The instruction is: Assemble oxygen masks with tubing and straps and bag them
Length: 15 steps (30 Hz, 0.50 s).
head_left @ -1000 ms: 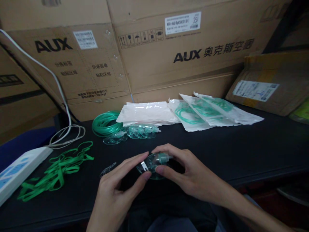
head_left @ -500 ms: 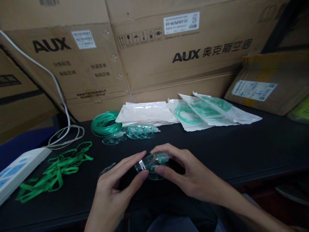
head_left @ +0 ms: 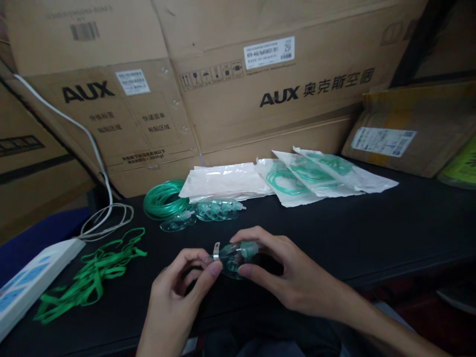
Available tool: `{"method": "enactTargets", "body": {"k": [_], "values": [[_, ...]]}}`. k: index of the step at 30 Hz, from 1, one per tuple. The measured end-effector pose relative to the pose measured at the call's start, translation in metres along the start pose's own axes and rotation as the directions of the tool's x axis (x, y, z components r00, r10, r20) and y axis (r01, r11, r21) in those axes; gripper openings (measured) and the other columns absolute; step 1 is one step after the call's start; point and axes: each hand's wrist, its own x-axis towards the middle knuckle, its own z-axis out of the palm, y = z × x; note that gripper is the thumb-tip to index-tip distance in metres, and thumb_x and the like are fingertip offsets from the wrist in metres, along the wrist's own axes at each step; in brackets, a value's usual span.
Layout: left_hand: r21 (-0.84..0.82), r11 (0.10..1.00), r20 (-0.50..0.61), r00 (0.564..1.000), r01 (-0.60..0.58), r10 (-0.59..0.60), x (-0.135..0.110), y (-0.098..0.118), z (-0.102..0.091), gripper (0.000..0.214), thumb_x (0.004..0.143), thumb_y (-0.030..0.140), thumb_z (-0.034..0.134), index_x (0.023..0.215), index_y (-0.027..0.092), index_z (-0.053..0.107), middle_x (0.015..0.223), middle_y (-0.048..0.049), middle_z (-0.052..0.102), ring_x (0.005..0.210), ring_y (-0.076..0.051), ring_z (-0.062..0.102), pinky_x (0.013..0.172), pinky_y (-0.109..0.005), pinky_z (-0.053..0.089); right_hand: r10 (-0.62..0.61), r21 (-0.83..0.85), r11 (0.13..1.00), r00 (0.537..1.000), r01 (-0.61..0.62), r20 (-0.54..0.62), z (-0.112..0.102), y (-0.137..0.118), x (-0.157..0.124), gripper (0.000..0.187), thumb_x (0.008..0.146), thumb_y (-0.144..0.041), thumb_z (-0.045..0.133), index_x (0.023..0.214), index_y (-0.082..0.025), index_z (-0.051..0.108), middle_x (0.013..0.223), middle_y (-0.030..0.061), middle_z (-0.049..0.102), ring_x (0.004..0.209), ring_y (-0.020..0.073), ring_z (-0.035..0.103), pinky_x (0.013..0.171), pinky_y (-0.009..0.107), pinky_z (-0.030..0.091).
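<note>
Both hands hold a clear green-tinted oxygen mask (head_left: 234,255) above the near edge of the black table (head_left: 372,233). My right hand (head_left: 286,275) grips it from the right, thumb below and fingers over the top. Fingers of my left hand (head_left: 178,287) are curled and pinch the mask's left end, where a small metal nose strip (head_left: 216,247) sticks up. Behind the hands lie more clear masks (head_left: 208,210) and a coil of green tubing (head_left: 163,199).
Sealed white pouches (head_left: 308,171) and a flat white bag (head_left: 223,181) lie at the back, against large cardboard boxes (head_left: 260,89). A heap of green elastic straps (head_left: 92,272), a white power strip (head_left: 29,282) and its coiled cable (head_left: 107,218) sit at the left.
My left fingers have curled in from a flatter hold to a pinch at the mask's left end. The metal strip now stands up. The view has tilted slightly.
</note>
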Motion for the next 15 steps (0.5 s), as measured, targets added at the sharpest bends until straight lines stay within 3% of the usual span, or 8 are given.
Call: {"method": "enactTargets", "body": {"k": [2,7,12,15], "values": [[0.018,0.999,0.011,0.999,0.04,-0.04,-0.002,0.004,0.002,0.035,0.076,0.053,0.079,0.075,0.018,0.073,0.066,-0.0006,0.068,0.059,-0.015,0.065,0.053,-0.02,0.054,-0.011,-0.016,1.0,1.0,0.011,-0.009,0.0,0.0,0.0,0.031,0.094,-0.024,0.068,0.124,-0.025,0.06,0.115,0.0009,0.072,0.101,0.016,0.068,0.091,0.026,0.051],[-0.011,0.994,-0.106,0.988,0.111,-0.111,-0.004,0.006,0.01,0.04,0.074,0.058,0.078,0.073,0.018,0.071,0.064,0.0023,0.06,0.05,-0.01,0.052,0.047,-0.019,0.043,-0.067,-0.102,0.993,0.997,0.064,-0.028,0.003,0.004,-0.001,0.033,0.095,-0.021,0.065,0.127,-0.025,0.058,0.121,0.0037,0.071,0.112,0.0185,0.067,0.1,0.029,0.05],[-0.082,0.996,0.016,1.0,0.018,-0.017,0.007,0.003,0.016,0.039,0.083,0.056,0.072,0.075,0.017,0.071,0.067,0.0013,0.057,0.051,-0.009,0.044,0.045,-0.018,0.038,-0.143,-0.097,0.986,0.989,0.138,-0.046,0.01,0.009,0.005,0.033,0.094,-0.014,0.061,0.125,-0.025,0.06,0.125,0.0052,0.069,0.121,0.0197,0.063,0.108,0.031,0.047],[-0.142,0.989,0.029,0.999,0.039,-0.035,0.011,0.008,0.024,0.042,0.089,0.057,0.065,0.078,0.017,0.07,0.064,0.0025,0.053,0.051,-0.009,0.043,0.046,-0.018,0.036,-0.063,0.064,0.995,0.986,0.074,-0.157,0.016,0.007,0.009,0.03,0.09,-0.014,0.066,0.118,-0.026,0.062,0.121,0.0045,0.069,0.119,0.0208,0.064,0.107,0.034,0.048]]}}
